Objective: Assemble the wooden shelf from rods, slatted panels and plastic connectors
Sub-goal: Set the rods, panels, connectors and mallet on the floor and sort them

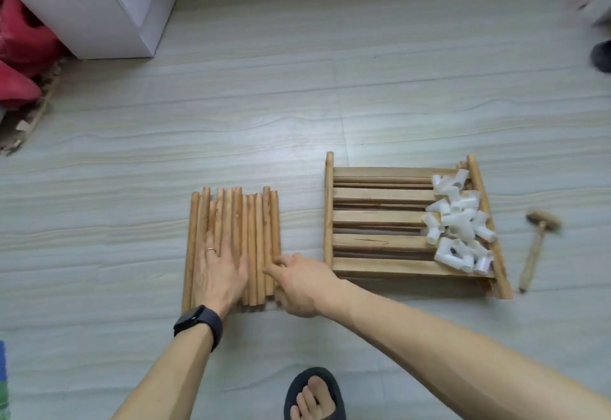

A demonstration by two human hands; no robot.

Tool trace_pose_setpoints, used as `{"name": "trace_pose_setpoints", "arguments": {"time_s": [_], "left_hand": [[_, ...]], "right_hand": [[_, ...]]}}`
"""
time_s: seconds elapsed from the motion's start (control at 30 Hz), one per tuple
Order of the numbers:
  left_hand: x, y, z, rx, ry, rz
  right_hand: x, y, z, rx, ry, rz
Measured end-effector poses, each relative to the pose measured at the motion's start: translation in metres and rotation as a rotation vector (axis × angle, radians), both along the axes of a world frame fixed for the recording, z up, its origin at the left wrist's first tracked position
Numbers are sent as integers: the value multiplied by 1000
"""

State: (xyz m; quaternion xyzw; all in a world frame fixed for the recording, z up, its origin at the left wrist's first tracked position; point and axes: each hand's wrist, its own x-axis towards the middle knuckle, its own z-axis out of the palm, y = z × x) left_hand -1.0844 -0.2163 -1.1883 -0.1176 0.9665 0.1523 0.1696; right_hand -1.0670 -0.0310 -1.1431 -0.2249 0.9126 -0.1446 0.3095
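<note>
View from above of a pale tiled floor (297, 105) with shelf parts laid out in front of a person.

Left of centre lies a bundle of wooden rods (231, 218), side by side, pointing away from the person. About a dozen show. They overlap, so the exact count cannot be told. The left hand (221, 271) lies flat on the near half of the bundle, fingers straight and spread, palm down. It has a ring (210, 249) on one finger and a dark watch (198, 320) on the wrist.

The right hand (301, 284) is at the bundle's right edge. Its thumb and curled forefinger pinch the rightmost rod (274, 218) near its close end. The rest of that rod runs away from the hand, touching its neighbours.

Just right of the rods, apart from both hands, is a stack of slatted panels (380, 218). The top one has five slats between two side rails. At least one more lies beneath, but the number is unclear. On the stack's right side sits a heap of white connectors (459, 221), roughly twenty, too jumbled to count.

One small wooden mallet (539, 244) lies on the floor to the right of the panels.

One foot in a dark sandal (314, 396) shows at the bottom edge. A white box (99, 6) and a red bag (20, 56) are at the top left.
</note>
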Motion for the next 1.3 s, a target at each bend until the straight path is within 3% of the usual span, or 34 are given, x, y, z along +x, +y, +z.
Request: {"name": "trace_pose_setpoints", "arguments": {"time_s": [0.13, 0.23, 0.4, 0.53, 0.8, 0.9, 1.2, 1.3], "left_hand": [[-9, 68, 28, 158, 179, -270], [-9, 128, 47, 208, 177, -425], [-6, 218, 62, 194, 133, -693], [-6, 272, 56, 173, 78, -788], [-14, 339, 26, 13, -24, -914], [-20, 348, 22, 39, -5, -889], [-25, 338, 16, 227, 56, -775], [-24, 335, 14, 342, -1, -670]], "right_hand": [[5, 88, 40, 57, 79, -16], [23, 172, 51, 194, 118, -116], [59, 273, 41, 275, 126, -599], [74, 305, 19, 183, 149, -931], [34, 303, -8, 327, 129, -707], [23, 295, -13, 353, 129, -680], [42, 294, -28, 20, 184, -798], [50, 293, -35, -57, 219, -886]]}}
